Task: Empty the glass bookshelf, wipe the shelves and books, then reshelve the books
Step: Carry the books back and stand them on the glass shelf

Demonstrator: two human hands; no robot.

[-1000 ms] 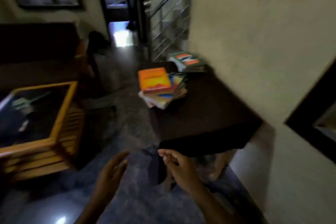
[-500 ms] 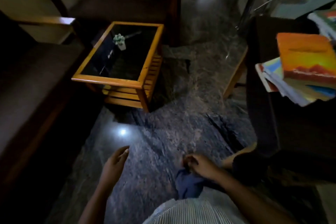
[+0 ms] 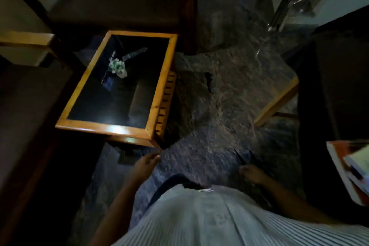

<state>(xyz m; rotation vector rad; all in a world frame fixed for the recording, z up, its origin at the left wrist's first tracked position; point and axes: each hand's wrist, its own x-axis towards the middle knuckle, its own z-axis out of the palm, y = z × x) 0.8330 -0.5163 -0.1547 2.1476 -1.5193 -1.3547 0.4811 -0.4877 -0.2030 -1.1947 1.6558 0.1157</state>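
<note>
Hovering hands: 2 | left hand (image 3: 146, 164) loose, empty | right hand (image 3: 252, 173) grip unclear | book stack (image 3: 351, 173): 1

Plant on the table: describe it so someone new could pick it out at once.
Find the wood-framed glass table left of centre. Toward its far end stands a small plant, green-white leaves in a white pot. It is the only upright, pale thing there; the grey bar beside it lies flat.

Left hand (image 3: 146, 163), fingers relaxed, near coffee table (image 3: 163, 78) corner; right hand (image 3: 252, 173) dim, grip unclear; books (image 3: 355, 168) at right edge.
</note>
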